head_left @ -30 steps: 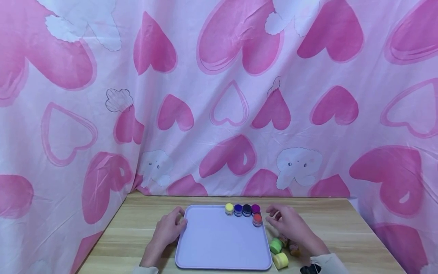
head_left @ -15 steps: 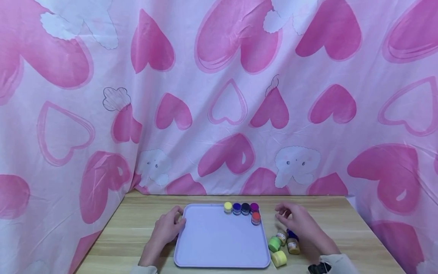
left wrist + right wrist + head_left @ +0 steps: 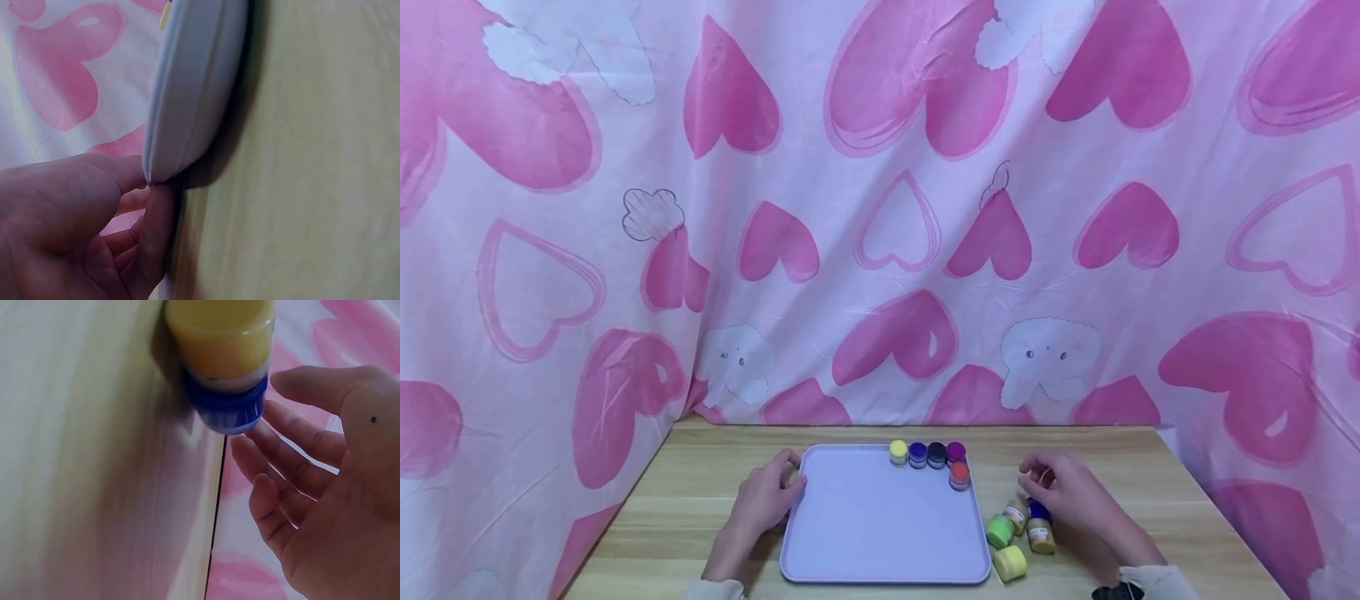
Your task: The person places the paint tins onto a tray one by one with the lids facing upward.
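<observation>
A pale lavender tray (image 3: 880, 529) lies on the table. My left hand (image 3: 763, 497) pinches its left rim; in the left wrist view the thumb and fingers meet at the rim (image 3: 164, 150). My right hand (image 3: 1066, 490) is above the table beside a loose group of small paint jars, its fingers loosely bent around nothing. Closest to it are a blue jar (image 3: 1037, 510) and an ochre jar (image 3: 1041, 536), also seen in the right wrist view as a blue jar (image 3: 230, 409) and a yellowish jar (image 3: 222, 337), apart from the fingers.
Along the tray's far edge stand yellow (image 3: 898, 452), blue (image 3: 917, 455), black (image 3: 936, 455) and magenta (image 3: 956, 452) jars, with an orange-red jar (image 3: 959, 477) in front. Right of the tray lie green (image 3: 1000, 531), pale yellow (image 3: 1010, 563) and beige (image 3: 1016, 517) jars. A heart-print curtain (image 3: 887, 333) hangs behind.
My right hand has moved to the right, away from the tray's far right corner, uncovering the blue and ochre jars. My left hand stays at the tray's rim.
</observation>
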Available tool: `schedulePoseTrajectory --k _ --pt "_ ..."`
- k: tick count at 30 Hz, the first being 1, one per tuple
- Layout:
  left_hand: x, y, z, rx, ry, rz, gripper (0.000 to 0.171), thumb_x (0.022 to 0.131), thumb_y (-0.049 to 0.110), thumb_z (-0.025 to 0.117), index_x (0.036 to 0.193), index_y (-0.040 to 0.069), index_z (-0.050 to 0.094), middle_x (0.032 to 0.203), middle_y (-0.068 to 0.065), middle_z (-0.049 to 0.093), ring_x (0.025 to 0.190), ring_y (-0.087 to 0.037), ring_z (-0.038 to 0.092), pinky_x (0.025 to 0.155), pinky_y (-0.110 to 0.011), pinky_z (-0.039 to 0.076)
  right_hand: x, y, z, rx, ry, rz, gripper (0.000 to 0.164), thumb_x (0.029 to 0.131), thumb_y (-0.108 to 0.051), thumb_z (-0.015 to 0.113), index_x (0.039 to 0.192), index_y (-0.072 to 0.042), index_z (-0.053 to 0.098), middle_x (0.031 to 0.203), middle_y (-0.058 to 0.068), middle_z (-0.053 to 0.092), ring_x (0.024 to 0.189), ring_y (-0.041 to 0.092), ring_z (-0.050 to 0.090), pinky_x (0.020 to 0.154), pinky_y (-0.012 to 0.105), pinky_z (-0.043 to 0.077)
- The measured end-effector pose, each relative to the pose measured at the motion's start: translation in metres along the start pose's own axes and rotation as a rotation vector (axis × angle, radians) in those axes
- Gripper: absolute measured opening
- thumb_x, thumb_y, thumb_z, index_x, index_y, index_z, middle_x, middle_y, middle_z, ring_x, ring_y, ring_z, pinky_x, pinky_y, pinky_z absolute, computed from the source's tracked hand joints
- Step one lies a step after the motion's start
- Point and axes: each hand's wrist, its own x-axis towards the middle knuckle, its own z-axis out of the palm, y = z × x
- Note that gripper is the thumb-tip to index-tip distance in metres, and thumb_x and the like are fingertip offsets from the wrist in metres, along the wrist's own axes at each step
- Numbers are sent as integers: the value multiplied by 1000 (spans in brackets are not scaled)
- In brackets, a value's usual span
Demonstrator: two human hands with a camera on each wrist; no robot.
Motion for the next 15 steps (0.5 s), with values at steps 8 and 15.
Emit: schedulePoseTrajectory --k 8,15 --pt "0 0 -1 9 -2 -1 18 101 23 74 117 18 68 69 0 56 58 -17 53 57 -33 40 -14 7 -2 2 -47 -54 14 98 -26 79 104 -14 75 85 -5 66 78 7 58 68 24 51" --pt "0 -1 -1 2 -8 -5 19 101 23 74 118 18 68 69 0 56 58 -17 54 56 -33 40 -21 11 -2 -21 -106 -68 18 100 -35 77 100 -17 73 83 -4 64 74 8 55 65 24 48"
